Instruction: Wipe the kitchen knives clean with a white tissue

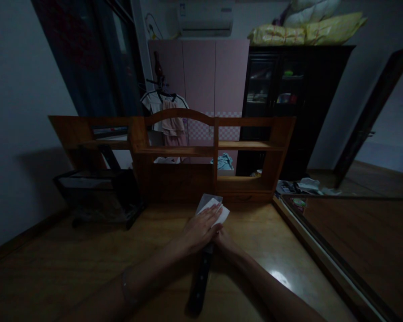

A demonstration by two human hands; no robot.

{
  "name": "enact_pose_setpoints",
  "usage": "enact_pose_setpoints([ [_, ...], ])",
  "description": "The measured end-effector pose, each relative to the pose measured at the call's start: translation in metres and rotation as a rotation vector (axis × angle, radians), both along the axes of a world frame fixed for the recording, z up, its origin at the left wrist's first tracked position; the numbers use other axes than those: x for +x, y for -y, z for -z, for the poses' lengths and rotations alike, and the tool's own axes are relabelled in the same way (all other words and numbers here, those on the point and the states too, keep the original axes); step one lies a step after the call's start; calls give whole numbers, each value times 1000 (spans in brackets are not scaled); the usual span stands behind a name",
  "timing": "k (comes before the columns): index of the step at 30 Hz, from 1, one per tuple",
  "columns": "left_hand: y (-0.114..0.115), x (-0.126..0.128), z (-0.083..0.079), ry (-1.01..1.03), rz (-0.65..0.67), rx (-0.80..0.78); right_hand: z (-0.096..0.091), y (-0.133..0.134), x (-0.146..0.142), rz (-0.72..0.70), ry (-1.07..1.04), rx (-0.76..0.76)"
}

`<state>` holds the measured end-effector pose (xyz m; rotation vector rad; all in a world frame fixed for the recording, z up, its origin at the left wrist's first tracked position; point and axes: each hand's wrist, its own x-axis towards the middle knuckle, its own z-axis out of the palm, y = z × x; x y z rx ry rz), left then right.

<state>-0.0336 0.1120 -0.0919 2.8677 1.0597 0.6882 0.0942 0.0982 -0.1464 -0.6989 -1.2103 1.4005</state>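
In the middle of the view is a cleaver, its broad metal blade pointing away from me and its black riveted handle toward me. My left hand lies over the blade with fingers together, pressing a folded white tissue against it. Low on the right side of the blade, my right hand supports the cleaver; its fingers are mostly hidden behind the blade and the left hand. Neither hand is on the handle.
A wooden shelf unit stands across the back of the glossy wooden table. To the left is a black rack. A raised ledge runs along the right. Pink wardrobe doors and a dark cabinet stand farther off.
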Motion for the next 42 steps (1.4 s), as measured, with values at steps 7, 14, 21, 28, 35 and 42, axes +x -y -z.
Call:
enact_pose_setpoints([
  [7, -28, -9, -9, 24, -80, 9, -9, 8, -1, -83, -85, -18],
  [14, -37, -16, -13, 40, -139, 4, -14, 10, -1, -111, -122, -17],
  [21, -34, -5, -23, 89, -202, 17, -14, 10, -1, -97, -88, -68],
  [28, -13, 15, -21, 40, 6, 17, -12, 9, -1, -113, -28, -105],
  [35, -12, -12, -4, 75, -39, -16, -17, 14, -1, -117, -74, -110],
  [42, -6, -47, 9, 255, -153, -156, -20, 14, -5, -122, -263, -85],
])
